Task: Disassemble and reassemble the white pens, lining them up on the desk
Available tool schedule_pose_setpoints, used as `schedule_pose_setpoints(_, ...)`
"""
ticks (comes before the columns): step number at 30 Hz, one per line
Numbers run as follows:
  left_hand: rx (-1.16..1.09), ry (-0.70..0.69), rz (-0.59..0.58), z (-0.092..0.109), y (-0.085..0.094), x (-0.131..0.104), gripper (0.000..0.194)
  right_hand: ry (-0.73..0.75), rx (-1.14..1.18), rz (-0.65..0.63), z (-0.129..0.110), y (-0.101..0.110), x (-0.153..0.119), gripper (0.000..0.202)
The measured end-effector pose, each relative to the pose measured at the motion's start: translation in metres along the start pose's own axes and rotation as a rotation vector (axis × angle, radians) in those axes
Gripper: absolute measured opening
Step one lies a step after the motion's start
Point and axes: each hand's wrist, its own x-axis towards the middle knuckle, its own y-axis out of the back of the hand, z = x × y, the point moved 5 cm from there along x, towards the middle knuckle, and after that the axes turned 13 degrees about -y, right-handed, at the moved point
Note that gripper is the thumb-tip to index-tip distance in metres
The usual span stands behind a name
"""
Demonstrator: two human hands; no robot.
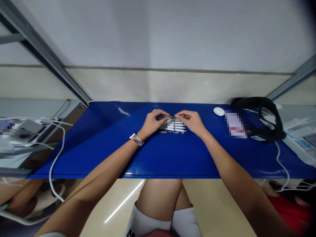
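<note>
Several slim white pens (174, 126) lie side by side in a tight row at the middle of the blue table (170, 154). At the far edge of this row is a dark, partly clear pen (172, 117), with both hands at its ends. My left hand (153, 122) pinches its left end between thumb and fingers. The right end is between the thumb and fingertips of my right hand (192, 121). Another dark pen (170, 132) lies along the near edge of the row. My fingers hide parts of the pens' ends.
To the right are a white rounded object (219, 111), a blurred-out pinkish item (235, 124) and a black headset with straps (266, 120). White cables (63, 138) hang at the left edge. Grey metal posts (61, 70) flank the table, with a wall behind. People sit at both sides.
</note>
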Motion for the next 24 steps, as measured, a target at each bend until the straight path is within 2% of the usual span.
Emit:
schedule_pose_setpoints(4,0.006,0.045,0.076,-0.009,0.005,0.000,0.014,-0.120,0.221,0.053,0.014,0.019,0.011,0.026)
schedule_pose_setpoints(7,-0.006,0.059,0.104,-0.014,0.008,0.000,0.014,-0.179,0.349,0.033,0.022,0.024,0.015,0.026)
schedule_pose_setpoints(15,-0.045,0.102,0.125,-0.020,0.012,0.000,0.020,-0.224,0.417,0.009,0.026,0.017,0.014,0.031)
schedule_pose_setpoints(20,-0.081,0.074,0.045,-0.017,0.010,0.000,0.021,-0.225,0.433,0.007,0.025,0.014,0.013,0.033)
schedule_pose_setpoints(24,-0.106,0.087,0.026,-0.019,0.010,-0.001,0.023,-0.216,0.456,0.009,0.024,0.012,0.013,0.032)
